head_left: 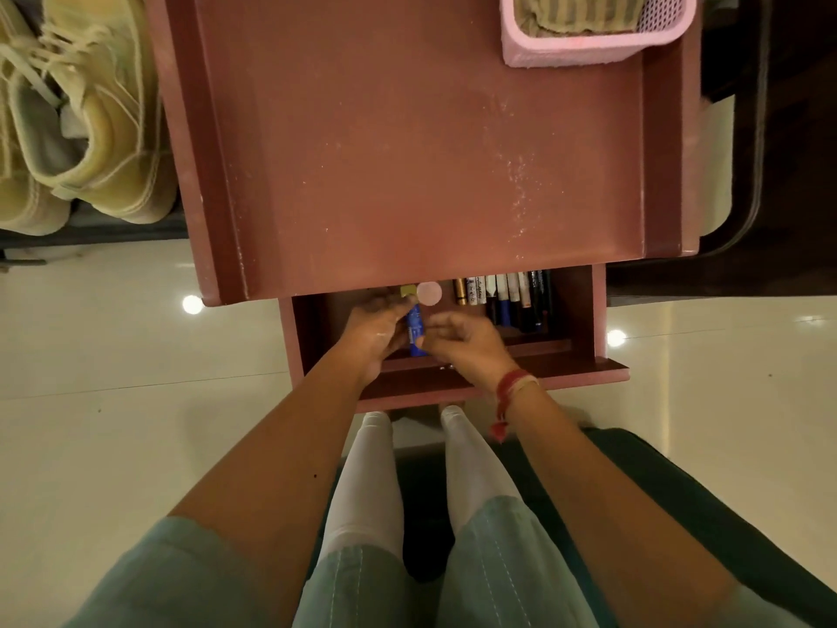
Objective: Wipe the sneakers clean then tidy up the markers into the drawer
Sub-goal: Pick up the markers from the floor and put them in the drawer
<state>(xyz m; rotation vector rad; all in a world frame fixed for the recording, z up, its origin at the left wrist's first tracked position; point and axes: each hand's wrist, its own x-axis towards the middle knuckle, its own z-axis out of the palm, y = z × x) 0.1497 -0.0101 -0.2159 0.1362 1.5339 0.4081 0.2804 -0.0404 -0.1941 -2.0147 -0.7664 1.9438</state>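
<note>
The drawer [584, 310] of the reddish-brown side table [407, 151] stands pulled out below the tabletop. Several markers [507, 296] lie in a row at its right side. Between my hands inside the drawer is a blue marker [415, 330] with a yellow cap. My left hand [378, 330] grips it along its left side. My right hand [462, 342] pinches its near end with thumb and fingers. A pair of pale yellow sneakers [77, 115] sits at the upper left, beside the table.
A pink mesh basket [584, 43] holding a striped cloth [584, 13] stands on the table's far right corner. A round pinkish knob [429, 293] shows at the tabletop's front edge. My knees and a dark green seat [679, 482] are below. Glossy cream floor lies on both sides.
</note>
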